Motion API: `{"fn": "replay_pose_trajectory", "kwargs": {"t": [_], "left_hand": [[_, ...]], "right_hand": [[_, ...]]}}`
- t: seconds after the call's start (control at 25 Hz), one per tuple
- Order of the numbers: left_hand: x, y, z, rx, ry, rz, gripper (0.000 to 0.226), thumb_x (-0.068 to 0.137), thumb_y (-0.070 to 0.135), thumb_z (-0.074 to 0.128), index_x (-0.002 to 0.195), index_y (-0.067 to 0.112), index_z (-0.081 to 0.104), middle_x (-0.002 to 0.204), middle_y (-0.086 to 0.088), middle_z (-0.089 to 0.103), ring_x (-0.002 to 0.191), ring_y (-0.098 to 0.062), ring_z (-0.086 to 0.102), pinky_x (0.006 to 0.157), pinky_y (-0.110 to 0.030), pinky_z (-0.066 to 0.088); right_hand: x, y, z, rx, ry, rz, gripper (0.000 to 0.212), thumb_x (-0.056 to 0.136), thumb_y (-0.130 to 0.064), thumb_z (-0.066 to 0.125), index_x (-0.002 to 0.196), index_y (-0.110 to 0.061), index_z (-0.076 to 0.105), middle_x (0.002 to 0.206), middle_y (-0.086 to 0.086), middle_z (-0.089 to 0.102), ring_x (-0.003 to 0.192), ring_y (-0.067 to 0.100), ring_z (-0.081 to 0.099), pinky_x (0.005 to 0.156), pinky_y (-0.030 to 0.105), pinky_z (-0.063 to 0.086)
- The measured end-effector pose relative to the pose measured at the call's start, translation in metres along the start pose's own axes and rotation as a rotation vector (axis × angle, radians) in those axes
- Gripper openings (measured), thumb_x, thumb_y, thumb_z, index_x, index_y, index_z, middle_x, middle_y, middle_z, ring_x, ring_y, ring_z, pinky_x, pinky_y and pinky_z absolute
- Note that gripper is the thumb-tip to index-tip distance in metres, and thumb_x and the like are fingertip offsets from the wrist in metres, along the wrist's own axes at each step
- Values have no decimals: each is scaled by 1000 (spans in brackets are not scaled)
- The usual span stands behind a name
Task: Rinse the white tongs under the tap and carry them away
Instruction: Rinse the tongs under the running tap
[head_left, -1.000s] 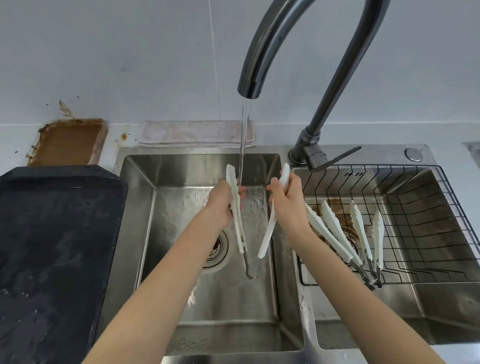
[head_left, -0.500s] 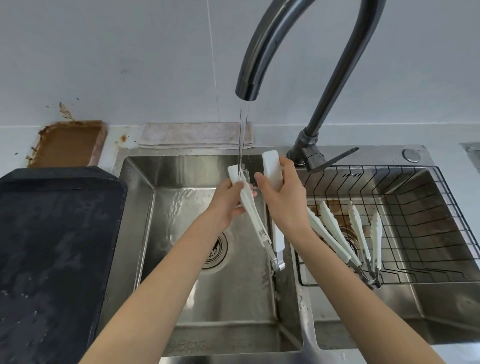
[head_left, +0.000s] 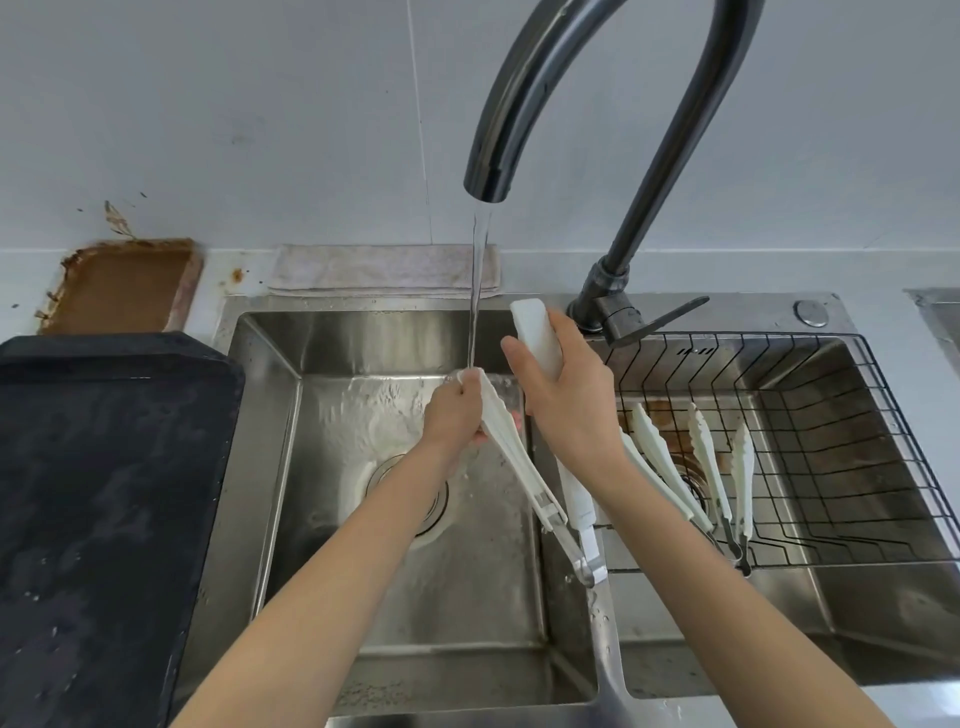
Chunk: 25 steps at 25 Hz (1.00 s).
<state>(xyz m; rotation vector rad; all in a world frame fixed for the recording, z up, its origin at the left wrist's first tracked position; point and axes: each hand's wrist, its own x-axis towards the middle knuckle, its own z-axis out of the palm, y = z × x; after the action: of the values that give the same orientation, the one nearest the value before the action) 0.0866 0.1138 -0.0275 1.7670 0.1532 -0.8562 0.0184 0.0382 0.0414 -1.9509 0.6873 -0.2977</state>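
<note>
1. While water runs from the tap (head_left: 587, 93), a black tray (head_left: 104, 493) lies on the counter at far left, out of the splash; behind it sits a brown-stained tray (head_left: 122, 283).
2. Folded cloth (head_left: 384, 270): laid along the back edge of the sink (head_left: 270, 441), probably to catch spray.
3. Left hand (head_left: 454, 415): fingers curled round one arm of the white tongs (head_left: 519, 462), near its tip, which it holds directly under the stream so the water strikes the working end.
4. Tongs: held spread over the left basin, tips up and hinge low toward the person, so rinse water drains down both arms into the basin.
5. Right hand (head_left: 563, 389): fingers and thumb wrapped round the other arm, its flat tip projecting above the hand just right of the stream; the grip keeps the arms apart, exposing their inner faces.
6. Wire rack (head_left: 831, 441): set in the right basin, holding other white tongs (head_left: 701, 462) laid side by side, probably draining.
7. Judged stage: rinsing under way; carrying away not yet begun.
</note>
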Motion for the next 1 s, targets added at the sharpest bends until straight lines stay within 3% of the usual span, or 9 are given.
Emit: {"fn": "replay_pose_trajectory", "kwargs": {"t": [0.12, 0.24, 0.32, 0.44, 0.52, 0.6, 0.68, 0.84, 1.0], "left_hand": [[-4, 3, -2, -234, -47, -7, 27, 98, 9, 34, 82, 9, 56, 72, -1, 59, 49, -2, 64, 50, -17, 52], [1, 8, -10, -361, -69, 26, 28, 91, -6, 38, 116, -4, 51, 74, -5, 56, 61, -14, 54, 47, -20, 49], [3, 9, -18, -341, -27, 52, 35, 89, -4, 43, 122, 5, 49, 75, -4, 57, 63, -15, 51, 55, -24, 46], [2, 8, -37, -380, 43, 42, 38, 90, -4, 43, 122, 17, 47, 77, -3, 55, 64, -12, 49, 65, -27, 44], [0, 7, -51, -417, 47, 38, 38, 90, -4, 44, 120, 21, 44, 79, -4, 55, 66, -12, 50, 68, -27, 46], [-1, 8, -61, -423, 57, 35, 37, 89, -4, 44, 116, 21, 44, 81, -4, 54, 69, -13, 53, 64, -24, 48], [-6, 10, -65, -437, 64, 50, 30, 89, -4, 42, 108, 19, 43, 76, -4, 52, 65, -14, 51, 58, -21, 49], [-8, 19, -67, -514, -12, 148, 18, 95, 9, 43, 81, 20, 41, 61, -1, 39, 50, -12, 41, 52, -24, 40], [-9, 36, -50, -301, -191, 244, 18, 95, 23, 48, 78, 18, 44, 57, 5, 47, 42, -5, 45, 48, -21, 40]], "right_hand": [[-1, 5, 4, 2, -33, 13, 51, 92, -36, 50, 138, -15, 40, 91, -12, 53, 79, 5, 53, 59, 7, 42], [2, 12, 14, 4, -111, 56, 50, 93, -38, 46, 136, -15, 39, 83, -9, 57, 67, 4, 56, 57, 12, 45], [8, 15, 26, -52, -174, 60, 50, 96, -35, 40, 140, -14, 33, 101, 1, 62, 78, 12, 61, 61, 18, 46], [18, 11, 47, -128, -205, -5, 52, 100, -24, 31, 149, -14, 15, 131, 16, 47, 101, 26, 55, 79, 30, 41], [24, 4, 57, -158, -214, -77, 53, 100, -18, 28, 150, -19, 10, 126, 17, 46, 87, 22, 50, 75, 29, 38], [31, 0, 65, -155, -179, -107, 48, 100, -18, 30, 147, -19, 23, 116, 18, 52, 83, 23, 51, 77, 30, 40], [38, -1, 67, -97, -109, -75, 41, 100, -25, 32, 139, -15, 38, 86, 11, 58, 73, 20, 53, 78, 32, 43], [50, 7, 70, 102, -42, 122, 37, 99, -37, 28, 116, -12, 50, 61, -5, 46, 59, 18, 52, 69, 41, 49], [40, 30, 64, 471, -82, 423, 40, 99, -38, 25, 121, -14, 49, 60, 2, 48, 48, 12, 41, 45, 25, 38]]}}
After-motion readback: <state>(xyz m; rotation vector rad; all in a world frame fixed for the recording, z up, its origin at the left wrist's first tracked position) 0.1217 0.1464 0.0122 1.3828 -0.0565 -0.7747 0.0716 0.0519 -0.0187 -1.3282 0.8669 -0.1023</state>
